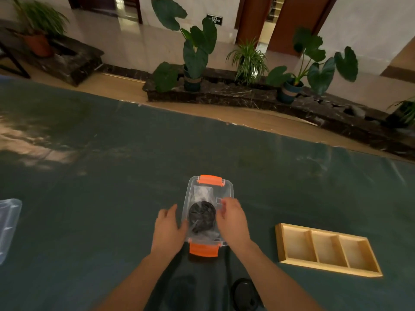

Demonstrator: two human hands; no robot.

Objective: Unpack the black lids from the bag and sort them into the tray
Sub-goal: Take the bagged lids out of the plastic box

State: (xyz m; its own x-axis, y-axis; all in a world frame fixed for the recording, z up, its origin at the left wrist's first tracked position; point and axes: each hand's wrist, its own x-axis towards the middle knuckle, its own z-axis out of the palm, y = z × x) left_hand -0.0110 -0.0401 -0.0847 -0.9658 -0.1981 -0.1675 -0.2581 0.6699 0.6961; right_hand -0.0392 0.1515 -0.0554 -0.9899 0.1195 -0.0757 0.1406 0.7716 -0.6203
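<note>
A clear plastic box point(224, 189) with orange latches point(210, 179) stands on the green table in front of me. Inside it lies a clear bag point(202, 191) holding round black lids point(201, 215). My left hand point(167, 227) rests against the box's left side, fingers apart. My right hand point(231, 221) is at the box's right rim, its fingers curled over the edge near the bag. A wooden tray point(279, 243) with three compartments lies to the right, with nothing in it.
A clear plastic lid or container point(7, 223) lies at the table's left edge. A dark round object point(243, 294) sits below the table's near edge. Beyond the far table edge are potted plants point(195, 52) on a stone ledge.
</note>
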